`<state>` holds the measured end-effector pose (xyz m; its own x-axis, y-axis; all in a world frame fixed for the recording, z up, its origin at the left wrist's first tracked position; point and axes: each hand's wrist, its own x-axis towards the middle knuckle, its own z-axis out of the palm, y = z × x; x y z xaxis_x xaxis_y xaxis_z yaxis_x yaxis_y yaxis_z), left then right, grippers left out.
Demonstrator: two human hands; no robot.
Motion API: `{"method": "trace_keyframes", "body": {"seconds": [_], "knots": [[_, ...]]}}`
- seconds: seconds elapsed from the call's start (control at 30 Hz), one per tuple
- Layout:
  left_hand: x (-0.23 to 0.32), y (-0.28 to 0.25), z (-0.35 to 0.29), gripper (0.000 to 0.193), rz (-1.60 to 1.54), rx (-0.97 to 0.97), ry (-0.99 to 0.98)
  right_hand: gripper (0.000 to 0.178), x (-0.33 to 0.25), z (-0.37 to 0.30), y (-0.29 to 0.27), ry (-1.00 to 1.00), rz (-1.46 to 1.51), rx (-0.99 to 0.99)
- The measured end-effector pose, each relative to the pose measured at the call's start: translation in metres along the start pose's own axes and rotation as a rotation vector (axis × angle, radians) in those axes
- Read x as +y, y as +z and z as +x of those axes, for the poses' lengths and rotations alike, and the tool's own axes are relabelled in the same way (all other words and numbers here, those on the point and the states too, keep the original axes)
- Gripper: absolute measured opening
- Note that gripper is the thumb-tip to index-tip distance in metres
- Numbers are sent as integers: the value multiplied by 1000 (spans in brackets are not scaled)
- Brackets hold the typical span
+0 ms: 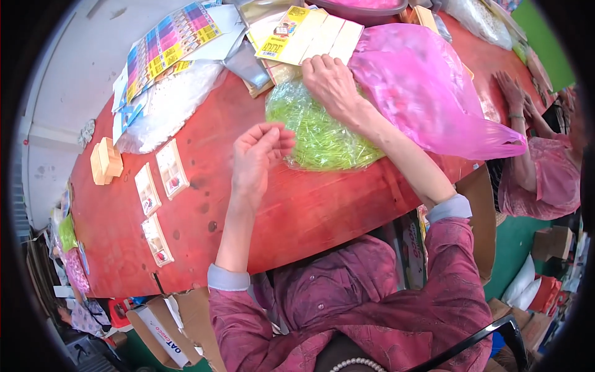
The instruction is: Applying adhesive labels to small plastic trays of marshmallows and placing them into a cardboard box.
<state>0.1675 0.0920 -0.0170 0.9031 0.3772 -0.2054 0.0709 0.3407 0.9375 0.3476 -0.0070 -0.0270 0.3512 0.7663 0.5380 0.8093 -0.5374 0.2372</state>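
My left hand (257, 155) hovers over the red table with its fingers curled in and the thumb against them; whatever may be between them is too small or hidden to tell. My right hand (331, 87) reaches across a clear bag of thin bright-green sticks (328, 139). Its bent fingers are on the lower edge of a yellow-and-white printed card sheet (310, 37), which lies on a stack at the far side. To the left rest three shallow light-wood trays, one farther back (171, 168), one in the middle (147, 189) and one nearer (157, 239), each with small coloured pieces.
A pink plastic bag (421, 93) bulges at the right of the green sticks. Light-wood boxes (106, 161) stand far left on the red table (297, 204). Colourful printed sheets (170, 46) lie over a clear bag of white pieces (167, 105). Another person's hand (510, 93) rests at the right.
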Motion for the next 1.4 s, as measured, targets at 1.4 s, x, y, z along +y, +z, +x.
{"method": "trace_keyframes", "body": {"seconds": [1.4], "knots": [[-7,-6,-80,18,-351,44,56,34,-77,-64,-114,158,1006,34]]}}
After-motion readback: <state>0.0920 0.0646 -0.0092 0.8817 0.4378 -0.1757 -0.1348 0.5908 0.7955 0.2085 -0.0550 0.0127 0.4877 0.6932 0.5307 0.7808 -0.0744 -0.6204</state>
